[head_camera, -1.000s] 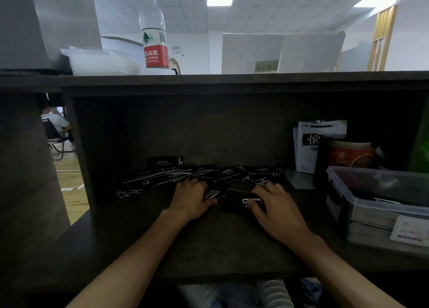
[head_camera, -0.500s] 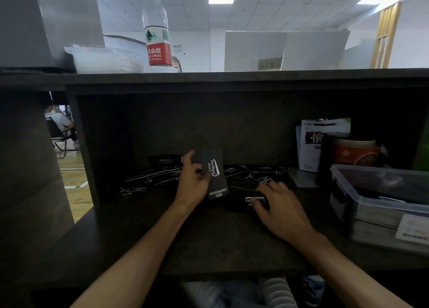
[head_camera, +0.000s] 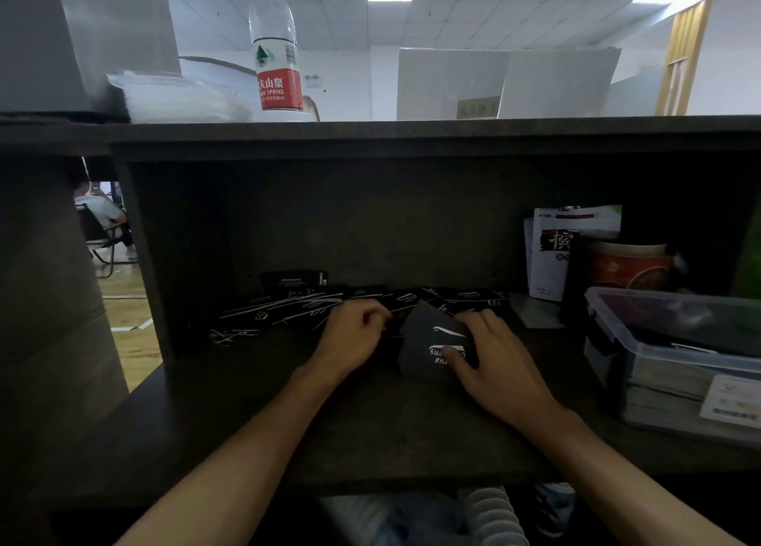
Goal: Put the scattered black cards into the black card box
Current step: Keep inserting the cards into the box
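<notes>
Black cards [head_camera: 288, 311] with white print lie scattered along the back of the dark shelf [head_camera: 370, 422]. The black card box [head_camera: 294, 284] stands behind them at the back left. My right hand [head_camera: 498, 364] holds a small stack of black cards [head_camera: 428, 346], tilted up off the shelf, with the thumb on its printed face. My left hand [head_camera: 350, 339] is just left of that stack, knuckles up and fingers curled down onto the scattered cards. Whether it pinches a card is hidden.
A clear lidded plastic container [head_camera: 675, 356] with stacked cards stands at the right. Behind it are a red tin [head_camera: 626, 265] and a white pouch [head_camera: 556, 253]. A water bottle [head_camera: 274, 47] stands on the top board. The shelf's left wall [head_camera: 144, 257] is close to the cards.
My left hand, which held one card up half a second ago, has come back down onto the scattered cards. My right hand has lifted its stack from flat on the shelf to tilted.
</notes>
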Tool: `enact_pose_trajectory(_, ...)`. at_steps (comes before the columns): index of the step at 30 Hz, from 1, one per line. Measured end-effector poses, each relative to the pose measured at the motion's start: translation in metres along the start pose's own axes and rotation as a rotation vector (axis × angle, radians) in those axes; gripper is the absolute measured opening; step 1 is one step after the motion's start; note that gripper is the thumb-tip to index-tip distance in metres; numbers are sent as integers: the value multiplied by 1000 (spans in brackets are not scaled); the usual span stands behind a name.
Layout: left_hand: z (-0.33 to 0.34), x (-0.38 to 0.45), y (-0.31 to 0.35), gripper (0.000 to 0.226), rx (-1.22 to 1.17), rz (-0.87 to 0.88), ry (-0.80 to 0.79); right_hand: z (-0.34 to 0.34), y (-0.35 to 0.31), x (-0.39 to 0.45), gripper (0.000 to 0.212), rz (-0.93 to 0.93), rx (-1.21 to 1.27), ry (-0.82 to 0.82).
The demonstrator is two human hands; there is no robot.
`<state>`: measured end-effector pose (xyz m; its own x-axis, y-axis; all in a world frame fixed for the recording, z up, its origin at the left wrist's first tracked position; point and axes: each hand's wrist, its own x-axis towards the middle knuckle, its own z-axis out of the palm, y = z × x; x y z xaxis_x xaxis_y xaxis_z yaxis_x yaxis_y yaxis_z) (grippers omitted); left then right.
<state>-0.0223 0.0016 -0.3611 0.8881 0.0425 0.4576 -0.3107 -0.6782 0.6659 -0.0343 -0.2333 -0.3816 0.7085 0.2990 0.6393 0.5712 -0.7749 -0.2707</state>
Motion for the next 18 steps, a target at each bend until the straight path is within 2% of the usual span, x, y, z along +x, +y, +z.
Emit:
enact_pose_trajectory(2,-8,8,-13,31,214,-27,19,-2,0,-1,36,-32,-21,54)
enact_pose_trajectory(5,-11,14,-27,48,516,-96,-177,-2,1,0,27,-80,-75,2)
enact_pose_trajectory(7,-8,16,-30,51,539,-104,-204,-1,2,1,27,-73,-90,-50)
enact_pose_trajectory(10,-7,21,-29,51,513,-81,-148,1,2,2,24,-62,-90,-55)
enact_pose_trajectory(14,-9,24,-27,57,542,-103,-209,1,1,1,23,-54,-86,-56)
enact_pose_trajectory(18,-13,22,-26,64,567,-65,-145,1,1,2,23,-49,-79,-60)
